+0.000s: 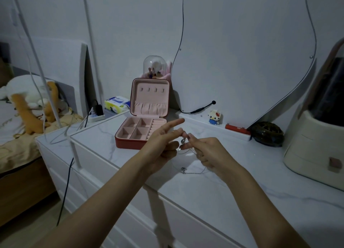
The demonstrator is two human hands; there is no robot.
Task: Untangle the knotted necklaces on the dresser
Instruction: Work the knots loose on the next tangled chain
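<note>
Thin silver necklaces hang tangled between my two hands, just above the white marble dresser top. My left hand pinches the chains near a small pendant, its index finger stretched out straight. Facing it, my right hand pinches the same knot with curled fingers. A loop with a second small pendant droops below my hands, close to the dresser surface.
An open pink jewellery box stands just behind my left hand. A small block figure, a red tube and a dark round object line the back ledge. A cream organiser sits at the right.
</note>
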